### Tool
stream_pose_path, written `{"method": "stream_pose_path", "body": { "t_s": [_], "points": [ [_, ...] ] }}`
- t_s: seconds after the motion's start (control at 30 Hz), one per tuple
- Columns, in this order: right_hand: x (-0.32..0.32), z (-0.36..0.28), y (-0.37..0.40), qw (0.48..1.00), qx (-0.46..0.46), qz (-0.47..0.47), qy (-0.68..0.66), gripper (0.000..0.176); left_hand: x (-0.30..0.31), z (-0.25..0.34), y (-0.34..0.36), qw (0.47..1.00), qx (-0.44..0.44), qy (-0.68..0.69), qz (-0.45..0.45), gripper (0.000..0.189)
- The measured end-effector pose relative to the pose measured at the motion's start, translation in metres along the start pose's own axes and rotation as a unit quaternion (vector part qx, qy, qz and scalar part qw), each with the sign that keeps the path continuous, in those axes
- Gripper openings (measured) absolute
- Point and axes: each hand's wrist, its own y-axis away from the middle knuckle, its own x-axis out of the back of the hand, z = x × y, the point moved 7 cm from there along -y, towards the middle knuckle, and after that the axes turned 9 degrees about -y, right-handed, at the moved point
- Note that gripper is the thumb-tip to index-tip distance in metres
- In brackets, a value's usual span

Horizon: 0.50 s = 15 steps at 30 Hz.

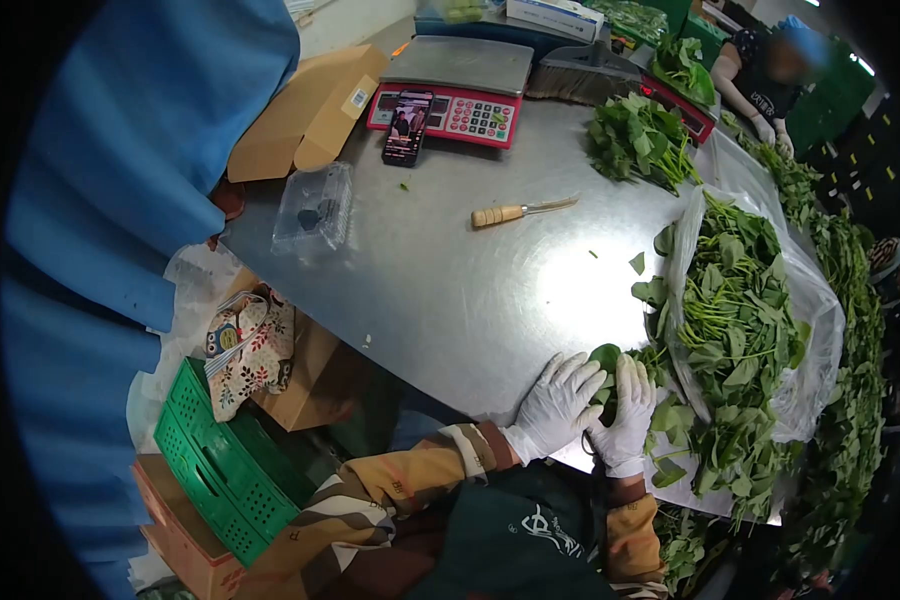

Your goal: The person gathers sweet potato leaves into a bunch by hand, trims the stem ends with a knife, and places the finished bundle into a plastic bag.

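Observation:
Both hands wear white gloves at the table's front edge. My left hand [560, 402] has its fingers together around the left side of a small bunch of leafy greens [606, 362]. From the right, my right hand [626, 415] presses on the same bunch, its fingers closed. To the right of my hands lies a large pile of greens [735, 290] on a clear plastic bag [818, 330]. A knife with a wooden handle [498, 216] rests farther back on the metal table [450, 290].
A red scale [457, 62] with a phone [407, 128] against it stands at the back, beside a cardboard box [295, 115]. A clear plastic container [313, 207] is on the left. A green crate [215, 465] stands below. Another person [765, 90] works at back right.

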Motion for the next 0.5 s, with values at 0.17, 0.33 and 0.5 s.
{"method": "stream_pose_path", "body": {
  "t_s": [0.17, 0.33, 0.5],
  "points": [
    [-0.002, -0.001, 0.002, 0.998, -0.005, -0.026, 0.05, 0.086, 0.001, -0.003, 0.002, 1.0, -0.002, 0.028, 0.01, 0.054],
    [0.0, -0.005, 0.002, 0.999, 0.014, -0.027, 0.038, 0.086, 0.008, -0.007, 0.001, 0.994, 0.026, 0.093, 0.047, 0.058],
    [-0.001, -0.005, 0.003, 0.999, 0.018, -0.016, 0.041, 0.08, 0.012, -0.008, 0.0, 0.993, 0.028, 0.108, 0.048, 0.06]
  ]
}}
